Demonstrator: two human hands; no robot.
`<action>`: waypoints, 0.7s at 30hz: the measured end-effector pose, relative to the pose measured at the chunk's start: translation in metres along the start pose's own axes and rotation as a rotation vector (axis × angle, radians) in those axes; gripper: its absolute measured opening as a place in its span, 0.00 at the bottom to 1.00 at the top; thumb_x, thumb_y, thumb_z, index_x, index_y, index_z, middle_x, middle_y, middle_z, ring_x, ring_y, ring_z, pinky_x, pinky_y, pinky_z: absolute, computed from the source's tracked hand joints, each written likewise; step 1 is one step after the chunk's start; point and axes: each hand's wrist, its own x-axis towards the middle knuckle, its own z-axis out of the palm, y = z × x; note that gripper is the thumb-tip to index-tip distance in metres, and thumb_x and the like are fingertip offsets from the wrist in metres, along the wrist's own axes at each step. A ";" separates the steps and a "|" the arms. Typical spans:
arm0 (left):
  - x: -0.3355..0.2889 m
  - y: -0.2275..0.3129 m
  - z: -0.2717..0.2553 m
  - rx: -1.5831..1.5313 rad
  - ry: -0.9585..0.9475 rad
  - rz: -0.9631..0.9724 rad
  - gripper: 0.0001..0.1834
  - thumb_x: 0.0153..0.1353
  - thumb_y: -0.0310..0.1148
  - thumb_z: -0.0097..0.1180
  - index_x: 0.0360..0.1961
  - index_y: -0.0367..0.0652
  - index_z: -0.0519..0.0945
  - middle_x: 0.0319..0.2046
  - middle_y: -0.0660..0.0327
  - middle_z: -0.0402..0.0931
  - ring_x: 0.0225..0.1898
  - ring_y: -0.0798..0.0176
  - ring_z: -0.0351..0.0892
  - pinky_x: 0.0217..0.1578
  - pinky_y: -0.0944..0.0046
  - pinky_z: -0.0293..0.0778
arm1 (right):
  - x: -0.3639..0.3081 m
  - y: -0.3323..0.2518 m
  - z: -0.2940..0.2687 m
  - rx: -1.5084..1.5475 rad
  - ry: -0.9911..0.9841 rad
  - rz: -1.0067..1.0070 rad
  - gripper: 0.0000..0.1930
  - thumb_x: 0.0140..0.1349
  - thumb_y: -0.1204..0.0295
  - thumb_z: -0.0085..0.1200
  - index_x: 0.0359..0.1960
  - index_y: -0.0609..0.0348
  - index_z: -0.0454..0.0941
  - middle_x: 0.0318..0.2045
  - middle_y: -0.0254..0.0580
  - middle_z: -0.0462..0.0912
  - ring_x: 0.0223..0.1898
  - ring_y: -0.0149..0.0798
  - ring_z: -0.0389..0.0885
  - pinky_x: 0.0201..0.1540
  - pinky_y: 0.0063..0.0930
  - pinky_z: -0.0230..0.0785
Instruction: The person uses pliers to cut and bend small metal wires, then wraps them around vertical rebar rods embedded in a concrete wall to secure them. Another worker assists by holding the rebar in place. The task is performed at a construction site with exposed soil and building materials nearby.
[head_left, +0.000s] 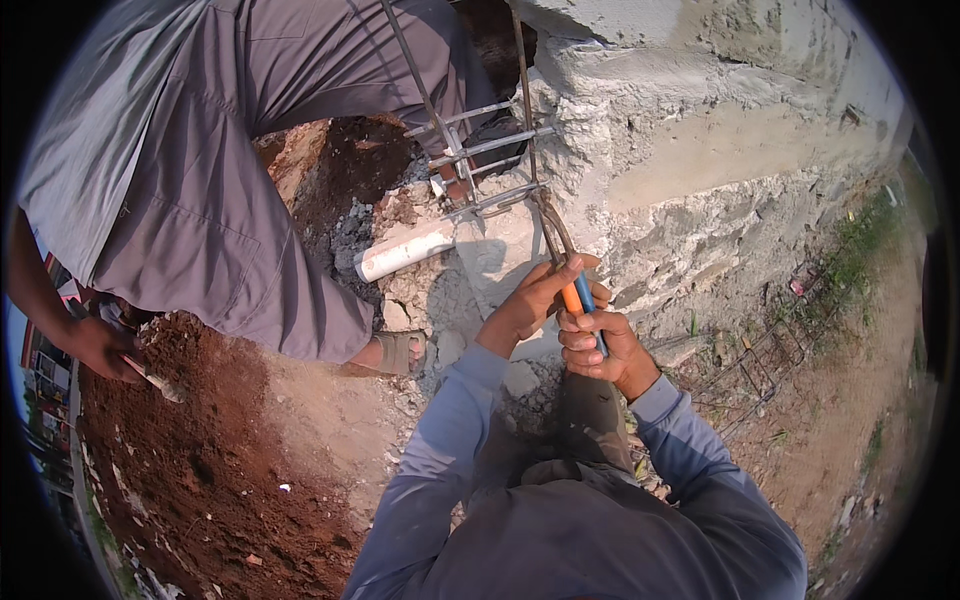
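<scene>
Pincers [572, 299] with one orange and one blue handle are held in front of me. Their metal end reaches up to the lowest crossbar of a steel rebar cage [490, 146]. My right hand [608, 350] is closed around the lower handles. Higher up, my left hand [530, 305] is closed on the pincers where the metal meets the grips, its fingers partly hidden behind them. The cage's upright bars rise beside a rough concrete wall [700, 150]. Left of its base, a white pipe [405, 250] lies on the rubble.
A co-worker in grey trousers [190, 240] stands close on the left, a sandalled foot [400, 352] near the rubble; that person's hand [105, 350] holds a tool. Red soil [230, 470] covers the lower left. A rusty wire frame [765, 365] lies on the right.
</scene>
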 end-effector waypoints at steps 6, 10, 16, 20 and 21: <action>0.049 -0.035 0.044 -0.145 0.402 0.049 0.19 0.72 0.45 0.41 0.30 0.41 0.69 0.31 0.46 0.83 0.28 0.58 0.82 0.30 0.62 0.79 | -0.034 -0.015 0.026 -1.653 0.923 -0.325 0.17 0.58 0.68 0.57 0.45 0.66 0.71 0.23 0.37 0.74 0.18 0.41 0.75 0.23 0.36 0.68; 0.062 -0.043 0.044 0.099 0.608 0.046 0.19 0.71 0.41 0.41 0.24 0.41 0.69 0.31 0.43 0.84 0.19 0.65 0.75 0.22 0.66 0.73 | -0.018 0.018 0.022 -2.391 1.151 -0.655 0.24 0.57 0.70 0.55 0.53 0.69 0.65 0.30 0.49 0.76 0.25 0.53 0.79 0.38 0.51 0.70; 0.049 -0.047 0.022 0.469 0.479 0.080 0.31 0.70 0.53 0.47 0.15 0.41 0.71 0.24 0.51 0.83 0.24 0.65 0.78 0.27 0.62 0.72 | -0.014 0.005 0.007 -2.016 1.002 -0.539 0.17 0.64 0.63 0.54 0.43 0.65 0.70 0.19 0.49 0.77 0.17 0.51 0.75 0.23 0.41 0.67; 0.037 -0.011 0.035 -0.438 0.334 0.064 0.27 0.67 0.59 0.49 0.28 0.44 0.72 0.22 0.56 0.79 0.27 0.57 0.81 0.42 0.55 0.81 | -0.023 -0.013 0.013 -1.026 0.736 -0.288 0.23 0.71 0.48 0.46 0.34 0.59 0.74 0.15 0.35 0.74 0.09 0.29 0.67 0.14 0.26 0.57; 0.038 -0.006 0.033 -0.470 0.337 0.007 0.27 0.68 0.59 0.48 0.28 0.44 0.70 0.19 0.57 0.76 0.23 0.56 0.80 0.50 0.50 0.80 | -0.024 -0.009 0.013 -0.959 0.727 -0.281 0.24 0.71 0.48 0.45 0.34 0.59 0.74 0.15 0.35 0.74 0.09 0.29 0.67 0.14 0.25 0.58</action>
